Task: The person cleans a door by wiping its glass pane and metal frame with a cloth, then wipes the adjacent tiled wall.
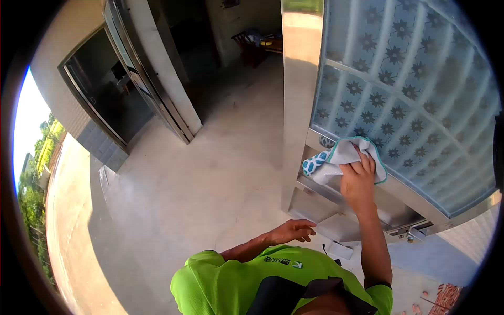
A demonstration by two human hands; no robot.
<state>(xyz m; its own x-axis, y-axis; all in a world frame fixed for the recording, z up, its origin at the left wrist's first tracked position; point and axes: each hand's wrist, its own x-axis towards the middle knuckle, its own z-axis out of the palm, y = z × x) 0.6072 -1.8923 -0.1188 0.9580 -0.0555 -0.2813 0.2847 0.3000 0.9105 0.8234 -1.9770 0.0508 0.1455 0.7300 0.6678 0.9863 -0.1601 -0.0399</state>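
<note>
My right hand [359, 181] presses a cleaning cloth [344, 152] against the metal door, at the lower left corner of its patterned glass panel [399, 100]. The cloth is pale grey with a teal edge. A folded part at its left shows a blue and white pattern. Part of the door's metal frame [310, 137] is hidden behind the cloth. In front of my body, my left hand [294, 231] hangs in the air with its fingers loosely bent and nothing in them.
A lock or latch [415, 234] sticks out at the door's lower edge. Left of the doorway stands another door leaf [152, 94], beside a window [107, 84]. Furniture [257, 44] stands inside the dark room. Red pieces [443, 302] lie on the floor at lower right.
</note>
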